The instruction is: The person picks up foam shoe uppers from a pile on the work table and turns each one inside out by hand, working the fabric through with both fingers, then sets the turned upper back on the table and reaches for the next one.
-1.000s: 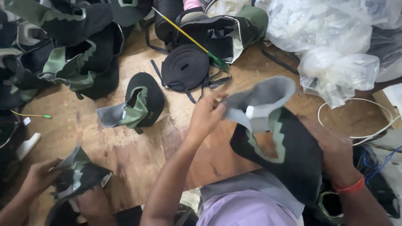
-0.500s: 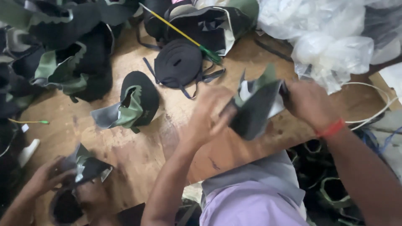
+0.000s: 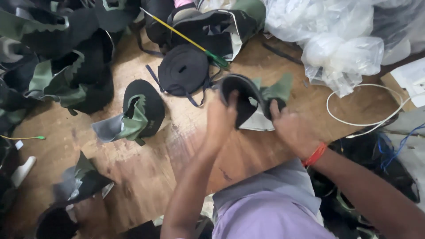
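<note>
Black-and-green shoe upper (image 3: 252, 99) sits held above the wooden table (image 3: 146, 163), its long axis running from 9 to 3 o'clock, with the left hand (image 3: 220, 117) pinching its 9 o'clock end and the right hand (image 3: 292, 130) gripping its 3 o'clock end.

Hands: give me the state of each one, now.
Left hand: closed on the black and green shoe upper, gripping its black edge.
Right hand: closed on the same shoe upper, at its right side.
</note>
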